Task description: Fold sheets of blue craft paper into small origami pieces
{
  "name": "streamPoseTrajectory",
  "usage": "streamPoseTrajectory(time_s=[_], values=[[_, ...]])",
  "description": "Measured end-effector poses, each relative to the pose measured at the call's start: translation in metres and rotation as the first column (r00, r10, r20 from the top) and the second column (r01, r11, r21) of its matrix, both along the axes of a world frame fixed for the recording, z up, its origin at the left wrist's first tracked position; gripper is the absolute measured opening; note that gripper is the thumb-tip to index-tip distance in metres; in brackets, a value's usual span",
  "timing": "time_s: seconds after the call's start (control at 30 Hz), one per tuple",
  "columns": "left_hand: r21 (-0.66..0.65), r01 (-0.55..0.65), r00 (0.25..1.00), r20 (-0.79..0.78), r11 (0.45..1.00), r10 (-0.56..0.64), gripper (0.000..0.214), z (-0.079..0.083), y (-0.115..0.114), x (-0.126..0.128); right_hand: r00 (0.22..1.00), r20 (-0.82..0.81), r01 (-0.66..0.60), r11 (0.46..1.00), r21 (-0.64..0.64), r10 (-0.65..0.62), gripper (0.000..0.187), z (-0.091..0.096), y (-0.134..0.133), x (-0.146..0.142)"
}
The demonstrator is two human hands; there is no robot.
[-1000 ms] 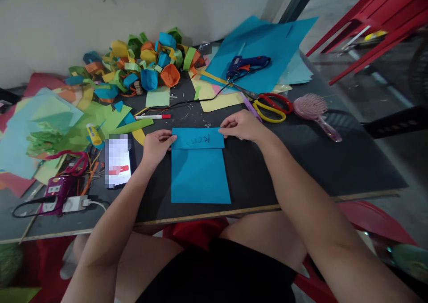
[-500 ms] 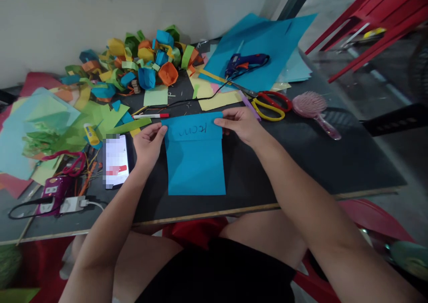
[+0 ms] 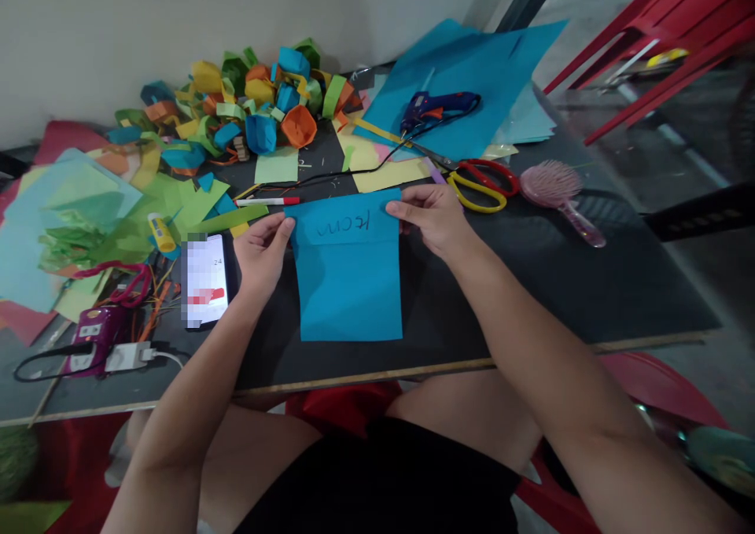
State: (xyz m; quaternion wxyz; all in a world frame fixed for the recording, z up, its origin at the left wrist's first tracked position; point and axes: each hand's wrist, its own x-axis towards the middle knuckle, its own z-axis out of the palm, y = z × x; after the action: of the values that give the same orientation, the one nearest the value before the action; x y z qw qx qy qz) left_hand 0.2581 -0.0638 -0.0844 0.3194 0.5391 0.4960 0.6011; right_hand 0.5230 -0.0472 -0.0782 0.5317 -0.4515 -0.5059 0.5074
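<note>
A sheet of blue paper (image 3: 352,290) is held up over the dark table, with a crease across its upper part and handwriting above that crease. My left hand (image 3: 260,255) pinches its upper left corner between thumb and fingers. At the upper right corner, my right hand (image 3: 429,218) grips it, thumb in front and fingers partly hidden behind. Just beyond the sheet lies a red-capped white marker (image 3: 268,201). Scissors (image 3: 480,184) with red and yellow handles rest past my right hand. A phone (image 3: 206,282) lies beside my left wrist.
Folded paper pieces (image 3: 259,129) pile up against the wall. A blue glue gun (image 3: 440,109) lies on large blue sheets (image 3: 501,70), its cord crossing the table. A pink hairbrush (image 3: 554,184) is at right. Glue stick (image 3: 160,233), paper scraps and a purple power strip (image 3: 97,337) sit left.
The blue sheet's upper right corner has risen slightly and moved right with my right hand, and its upper part now lies flatter along the crease. My left hand keeps its hold.
</note>
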Motion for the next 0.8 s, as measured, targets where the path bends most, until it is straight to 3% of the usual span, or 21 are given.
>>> streamPoseTrajectory(time_s=[0.13, 0.27, 0.4, 0.8], values=[[0.094, -0.041, 0.998, -0.044, 0.995, 0.045, 0.021, 0.004, -0.007, 0.001, 1.0, -0.01, 0.03, 0.998, 0.054, -0.029, 0.032, 0.007, -0.004, -0.003], [0.169, -0.105, 0.987, -0.099, 0.98, 0.123, 0.021, 0.004, -0.01, 0.002, 0.99, 0.092, 0.095, 0.981, 0.171, -0.111, 0.03, 0.018, -0.01, -0.006], [0.143, -0.098, 0.988, -0.101, 0.985, 0.113, 0.023, 0.001, -0.008, 0.002, 0.974, 0.131, 0.151, 0.964, 0.219, -0.182, 0.026, 0.019, -0.013, -0.006], [0.11, -0.063, 0.99, -0.116, 0.992, 0.076, 0.024, 0.005, -0.01, 0.004, 0.973, 0.162, 0.124, 0.963, 0.239, -0.165, 0.031, 0.017, -0.012, -0.003]])
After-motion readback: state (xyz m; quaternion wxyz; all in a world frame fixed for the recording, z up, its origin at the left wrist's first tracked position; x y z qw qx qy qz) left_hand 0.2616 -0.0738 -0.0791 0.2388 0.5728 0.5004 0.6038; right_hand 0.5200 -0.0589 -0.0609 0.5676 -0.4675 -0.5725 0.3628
